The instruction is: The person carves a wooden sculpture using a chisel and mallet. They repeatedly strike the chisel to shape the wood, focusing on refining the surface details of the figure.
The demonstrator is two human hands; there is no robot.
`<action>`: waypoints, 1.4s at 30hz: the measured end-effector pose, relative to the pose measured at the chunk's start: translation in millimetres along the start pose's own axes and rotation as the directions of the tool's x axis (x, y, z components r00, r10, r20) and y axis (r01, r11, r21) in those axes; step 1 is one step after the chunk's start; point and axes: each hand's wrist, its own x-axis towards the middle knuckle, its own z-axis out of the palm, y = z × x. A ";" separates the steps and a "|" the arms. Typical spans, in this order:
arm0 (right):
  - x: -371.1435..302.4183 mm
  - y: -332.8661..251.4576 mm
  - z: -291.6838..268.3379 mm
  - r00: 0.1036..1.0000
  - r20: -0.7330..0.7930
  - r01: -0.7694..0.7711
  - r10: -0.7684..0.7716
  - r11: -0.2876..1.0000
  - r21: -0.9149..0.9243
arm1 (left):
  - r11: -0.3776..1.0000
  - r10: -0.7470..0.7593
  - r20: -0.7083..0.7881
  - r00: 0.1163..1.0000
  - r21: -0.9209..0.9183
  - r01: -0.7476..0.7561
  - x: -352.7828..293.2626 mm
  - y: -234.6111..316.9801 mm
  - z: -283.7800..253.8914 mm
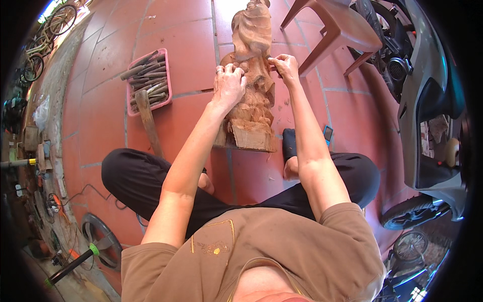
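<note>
A tall wooden carving [251, 108] lies lengthwise on the floor before me, with flowing folds at its far part and a plain block at its near end. My left hand [230, 86] rests on its left side, fingers curled over the wood; a ring shows on one finger. On the opposite side, my right hand [286, 67] has its thumb and fingertips pinched in against the carving's edge. No tool can be made out in either hand. A pink plastic basket [169, 89] of chisels [151, 80] stands to the left, beside a wooden mallet [147, 118].
Red tiles [191, 45] cover the floor. A brown plastic chair [342, 27] stands at the far right, near a parked motorbike [427, 100]. A small dark device with a blue screen [328, 134] lies by my right leg. Bicycles [63, 20] and clutter line the left.
</note>
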 end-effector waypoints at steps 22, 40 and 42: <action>17.7 10.2 8.2 0.954 -0.129 0.204 -0.269 0.904 -0.375 | 1.000 0.018 -0.038 0.999 -0.013 -0.019 1.3 0.9 2.6; 8.0 -16.2 22.0 0.982 0.008 0.187 -0.187 0.980 -0.064 | 1.000 0.005 -0.014 1.000 0.025 -0.005 -0.5 0.4 1.3; 6.5 -14.9 23.1 0.973 -0.018 0.228 -0.230 0.970 -0.082 | 1.000 -0.007 -0.006 1.000 0.013 0.007 -0.8 0.0 0.3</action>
